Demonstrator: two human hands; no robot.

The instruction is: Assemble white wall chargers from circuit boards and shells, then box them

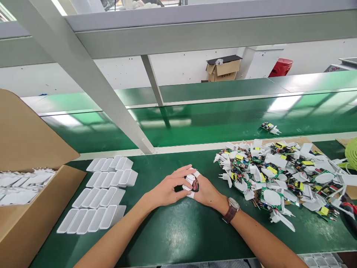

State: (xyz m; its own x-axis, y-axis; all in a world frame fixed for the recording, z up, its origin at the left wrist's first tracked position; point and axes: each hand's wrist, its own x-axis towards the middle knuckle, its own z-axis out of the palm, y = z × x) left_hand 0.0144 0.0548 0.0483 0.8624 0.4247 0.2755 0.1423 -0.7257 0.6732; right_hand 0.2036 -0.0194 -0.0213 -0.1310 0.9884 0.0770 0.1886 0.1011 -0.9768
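My left hand (pixel 170 188) and my right hand (pixel 205 190) meet at the middle of the green bench. Together they close around a small white charger part (pixel 190 181) with a dark piece showing between the fingers. White tape wraps some fingertips of the right hand, and a brown-strapped watch (pixel 232 208) sits on its wrist. Rows of empty white plastic charger shells (pixel 104 193) lie to the left of my hands. A heap of circuit boards with white plug pieces (pixel 279 175) lies to the right.
An open cardboard box (pixel 25 193) of white shells stands at the left edge. A green conveyor belt (pixel 212 119) runs behind the bench, carrying one loose board with a plug (pixel 270 128). A slanted grey frame post (pixel 111 104) crosses in front. A cardboard box (pixel 223 69) and a red bin (pixel 281 67) stand far back.
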